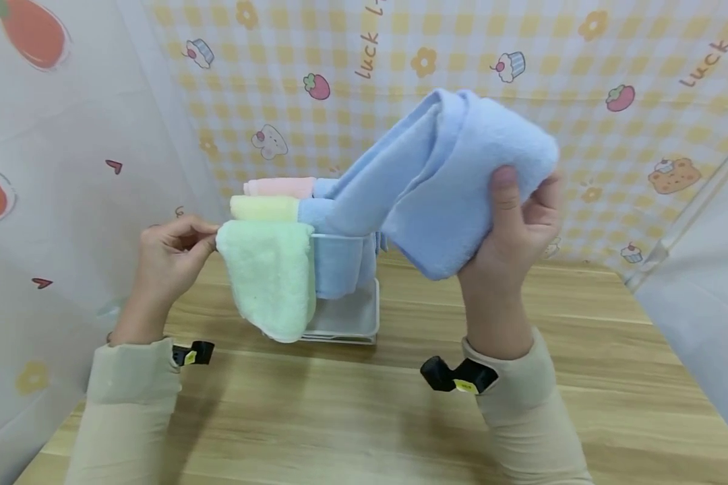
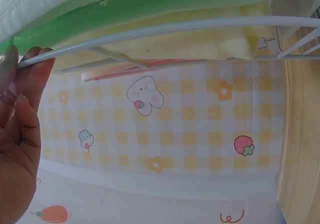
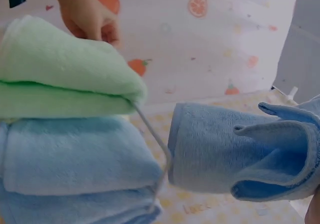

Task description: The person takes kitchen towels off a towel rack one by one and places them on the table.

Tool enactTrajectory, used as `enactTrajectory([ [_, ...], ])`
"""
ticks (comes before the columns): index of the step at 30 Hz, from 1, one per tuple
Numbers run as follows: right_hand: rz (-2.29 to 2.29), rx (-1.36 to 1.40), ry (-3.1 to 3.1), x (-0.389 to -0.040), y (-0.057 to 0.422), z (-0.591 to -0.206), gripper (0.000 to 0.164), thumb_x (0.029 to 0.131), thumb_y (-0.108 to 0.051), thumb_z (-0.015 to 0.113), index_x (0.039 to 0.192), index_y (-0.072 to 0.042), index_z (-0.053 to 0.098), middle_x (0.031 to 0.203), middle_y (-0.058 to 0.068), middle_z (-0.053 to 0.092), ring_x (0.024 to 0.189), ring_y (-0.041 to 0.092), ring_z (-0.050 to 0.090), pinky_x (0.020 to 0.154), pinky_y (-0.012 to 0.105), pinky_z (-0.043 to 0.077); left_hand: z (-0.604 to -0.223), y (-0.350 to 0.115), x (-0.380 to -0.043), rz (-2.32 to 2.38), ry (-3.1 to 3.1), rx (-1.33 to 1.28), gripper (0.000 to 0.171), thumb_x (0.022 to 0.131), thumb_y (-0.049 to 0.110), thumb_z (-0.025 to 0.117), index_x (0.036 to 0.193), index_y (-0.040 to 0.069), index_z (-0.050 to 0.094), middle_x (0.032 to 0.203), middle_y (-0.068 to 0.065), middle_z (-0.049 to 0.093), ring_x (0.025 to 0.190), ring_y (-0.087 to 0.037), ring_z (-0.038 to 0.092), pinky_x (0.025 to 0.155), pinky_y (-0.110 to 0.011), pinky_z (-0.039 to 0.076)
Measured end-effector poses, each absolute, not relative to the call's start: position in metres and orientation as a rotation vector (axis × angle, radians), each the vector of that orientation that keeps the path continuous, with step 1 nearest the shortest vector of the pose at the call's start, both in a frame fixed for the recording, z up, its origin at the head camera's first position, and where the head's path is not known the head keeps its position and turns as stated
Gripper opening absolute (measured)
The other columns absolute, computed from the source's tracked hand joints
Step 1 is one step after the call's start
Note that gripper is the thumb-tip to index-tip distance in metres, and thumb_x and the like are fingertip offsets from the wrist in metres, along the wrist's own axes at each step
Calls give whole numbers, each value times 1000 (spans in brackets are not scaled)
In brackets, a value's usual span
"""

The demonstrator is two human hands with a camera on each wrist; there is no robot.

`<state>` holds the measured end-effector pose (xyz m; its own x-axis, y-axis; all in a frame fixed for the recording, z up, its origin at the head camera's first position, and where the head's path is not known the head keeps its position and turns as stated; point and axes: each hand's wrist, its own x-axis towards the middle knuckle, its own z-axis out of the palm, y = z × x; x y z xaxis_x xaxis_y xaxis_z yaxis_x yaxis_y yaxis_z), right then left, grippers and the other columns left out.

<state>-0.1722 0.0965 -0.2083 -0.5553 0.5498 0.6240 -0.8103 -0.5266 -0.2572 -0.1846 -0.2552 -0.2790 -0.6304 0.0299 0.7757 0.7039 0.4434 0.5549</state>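
The right hand (image 1: 512,222) is gripping a bunched blue towel (image 1: 443,182) above the wooden table (image 1: 352,417), thumb pressing the front of the cloth and the other fingers curling round its right end. The towel is running long from that hand down and to the left, toward the small white rack (image 1: 346,316) standing near the middle of the table's back edge, where its far end is lying at a rail beside a folded blue towel (image 1: 336,269). So the towel is lying left of and slightly beyond the right-hand fingers, and the right hand is the nearer one.

The left hand (image 1: 170,259) is at the rack's left end, its fingertips pinching the tip of a rail (image 2: 150,34) just beside the green towel (image 1: 269,276) that is hanging in front. A yellow towel (image 1: 263,207) and a pink towel (image 1: 279,186) are hanging on the rails behind. Checked cloth printed with cupcakes and strawberries is closing off the back, and pale sheets are hanging at both sides.
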Motion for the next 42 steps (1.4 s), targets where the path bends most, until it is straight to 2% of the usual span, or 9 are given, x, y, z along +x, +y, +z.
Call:
enactTrajectory([
  [3, 2096, 630, -658, -170, 109, -207, 43, 72, -9, 88, 103, 4, 62, 97, 18, 67, 82, 27, 67, 76, 37, 58, -280, -255, -185, -1213, -1983, -620, 15, 79, -25, 66, 81, -11, 71, 80, 27, 67, 61, 7, 61, 58, -7, 50],
  [7, 2077, 617, -690, -172, 122, -214, 37, 72, -5, 87, 100, 5, 65, 93, 18, 68, 79, 27, 67, 73, 37, 58, -279, -255, -185, -1200, -1994, -607, 8, 80, -23, 67, 81, -15, 69, 79, 28, 67, 60, 8, 60, 57, -6, 49],
  [11, 2091, 551, -812, -176, 134, -229, 26, 73, 1, 83, 96, 5, 71, 87, 13, 71, 76, 21, 67, 71, 33, 57, -278, -255, -184, -1214, -2004, -591, 5, 81, -22, 67, 81, -17, 68, 79, 28, 67, 61, 6, 62, 58, -7, 50],
  [15, 2135, 541, -1033, -178, 149, -252, 22, 77, 5, 78, 98, 2, 75, 86, 8, 73, 76, 16, 69, 71, 29, 58, -278, -254, -184, -1218, -2005, -592, 6, 80, -22, 66, 81, -17, 68, 79, 28, 67, 61, 6, 62, 58, -7, 50],
  [18, 2194, 639, -1223, -179, 162, -271, 20, 83, 4, 73, 101, -4, 76, 91, 4, 73, 80, 14, 69, 72, 26, 58, -278, -254, -185, -1222, -1995, -604, 6, 80, -23, 66, 81, -17, 68, 79, 28, 68, 62, 7, 62, 58, -7, 50],
  [22, 2223, 840, -1468, -185, 177, -291, 32, 92, 6, 58, 114, -10, 74, 113, 2, 69, 99, 13, 63, 80, 23, 57, -278, -255, -186, -1242, -1975, -628, 6, 80, -24, 65, 81, -19, 67, 80, 26, 68, 62, 6, 62, 59, -7, 51],
  [25, 2178, 934, -1624, -190, 184, -304, 42, 92, 10, 53, 123, -15, 70, 123, -1, 67, 107, 13, 61, 86, 23, 56, -279, -255, -186, -1257, -1973, -628, 6, 80, -24, 64, 82, -19, 67, 80, 25, 69, 62, 5, 62, 59, -7, 50],
  [33, 2128, 952, -1864, -202, 185, -330, 68, 87, 21, 56, 143, -16, 54, 124, -5, 68, 108, 11, 67, 86, 25, 59, -278, -254, -183, -1242, -1996, -601, 5, 81, -22, 66, 81, -17, 68, 80, 26, 69, 61, 5, 62, 58, -7, 50],
  [42, 2254, 722, -1877, -225, 174, -347, 63, 90, 17, 57, 144, -17, 53, 122, -4, 65, 104, 12, 68, 78, 26, 61, -280, -256, -184, -1234, -1991, -605, 7, 81, -22, 66, 83, -16, 69, 80, 25, 69, 61, 5, 61, 58, -8, 50],
])
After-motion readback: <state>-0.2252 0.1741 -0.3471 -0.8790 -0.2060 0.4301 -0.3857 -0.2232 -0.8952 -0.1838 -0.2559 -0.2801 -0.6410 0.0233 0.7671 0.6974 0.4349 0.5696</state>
